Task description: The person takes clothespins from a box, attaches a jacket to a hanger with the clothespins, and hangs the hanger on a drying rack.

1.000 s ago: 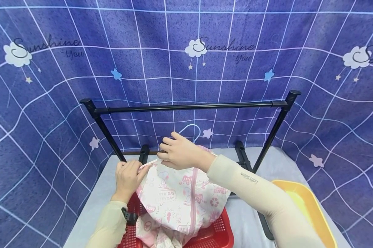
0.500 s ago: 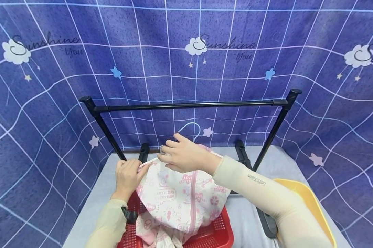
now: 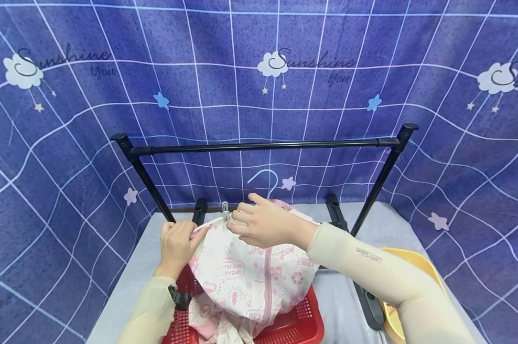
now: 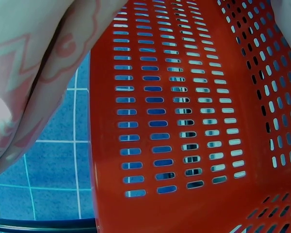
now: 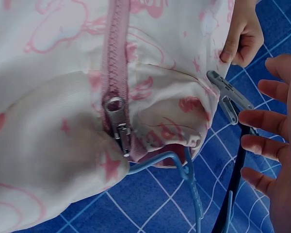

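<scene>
My left hand (image 3: 177,246) pinches the left upper edge of a white zippered garment (image 3: 246,279) with pink print. The blue hook of a hanger (image 3: 265,174) rises from its top; in the right wrist view the hanger (image 5: 194,194) comes out at the opening beside the zipper pull (image 5: 117,119). A small grey clothes clip (image 3: 226,211) grips the garment's edge between my hands. Just right of that clip is my right hand (image 3: 267,222), its fingers spread and holding nothing. The right wrist view shows those fingers (image 5: 264,121) close to the clip (image 5: 228,94).
Under the garment stands a red perforated basket (image 3: 299,325), its slotted wall filling much of the left wrist view. A black rack with a horizontal bar (image 3: 263,147) stands behind. A yellow tray (image 3: 409,255) lies at the right, partly behind my right forearm.
My right hand has let go of the clothes clip and drawn back to the right, leaving the clip in sight on the garment's edge. The left hand has kept its place.
</scene>
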{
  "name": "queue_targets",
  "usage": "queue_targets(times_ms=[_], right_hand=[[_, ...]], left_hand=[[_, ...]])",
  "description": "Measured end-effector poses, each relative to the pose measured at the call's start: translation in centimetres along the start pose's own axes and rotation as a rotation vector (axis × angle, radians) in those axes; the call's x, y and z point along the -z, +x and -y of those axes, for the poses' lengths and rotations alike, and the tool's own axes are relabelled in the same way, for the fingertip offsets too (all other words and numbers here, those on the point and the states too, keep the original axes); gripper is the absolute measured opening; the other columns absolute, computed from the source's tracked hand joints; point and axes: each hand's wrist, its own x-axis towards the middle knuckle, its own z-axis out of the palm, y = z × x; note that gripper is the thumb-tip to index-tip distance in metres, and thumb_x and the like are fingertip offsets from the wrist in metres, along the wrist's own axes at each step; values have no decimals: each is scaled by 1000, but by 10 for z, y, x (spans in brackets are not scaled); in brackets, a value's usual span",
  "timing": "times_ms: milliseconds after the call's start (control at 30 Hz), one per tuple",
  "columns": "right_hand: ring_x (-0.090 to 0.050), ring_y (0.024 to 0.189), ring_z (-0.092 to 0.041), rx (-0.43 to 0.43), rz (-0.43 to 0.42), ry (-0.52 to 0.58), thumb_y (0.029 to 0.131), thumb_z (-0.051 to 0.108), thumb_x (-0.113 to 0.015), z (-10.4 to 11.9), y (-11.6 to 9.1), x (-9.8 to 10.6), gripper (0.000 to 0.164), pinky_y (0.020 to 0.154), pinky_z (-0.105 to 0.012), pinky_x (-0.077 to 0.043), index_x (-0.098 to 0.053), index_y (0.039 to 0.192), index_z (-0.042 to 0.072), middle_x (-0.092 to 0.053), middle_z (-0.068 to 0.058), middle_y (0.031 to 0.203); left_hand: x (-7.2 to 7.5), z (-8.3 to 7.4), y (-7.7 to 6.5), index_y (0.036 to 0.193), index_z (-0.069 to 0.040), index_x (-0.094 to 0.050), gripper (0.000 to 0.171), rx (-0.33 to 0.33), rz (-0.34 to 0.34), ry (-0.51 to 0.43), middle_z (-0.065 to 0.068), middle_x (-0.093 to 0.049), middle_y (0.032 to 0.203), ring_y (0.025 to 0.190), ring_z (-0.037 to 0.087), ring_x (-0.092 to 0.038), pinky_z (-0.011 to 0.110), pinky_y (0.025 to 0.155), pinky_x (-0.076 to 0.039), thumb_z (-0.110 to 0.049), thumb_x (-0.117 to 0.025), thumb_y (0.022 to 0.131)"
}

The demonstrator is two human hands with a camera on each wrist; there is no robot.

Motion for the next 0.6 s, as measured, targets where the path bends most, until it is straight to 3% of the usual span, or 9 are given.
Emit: queue_targets(times_ms=[600], right_hand=[[-54, 104, -17, -2, 31, 1, 97, 44, -52, 7, -31, -2, 36, 90, -42, -39, -59, 127, 24, -61, 2, 112]], left_hand=[[2, -2, 1, 73, -4, -53, 52, 7, -20, -3, 8, -49, 57, 48, 26, -46, 45, 61, -32, -47, -52, 101]])
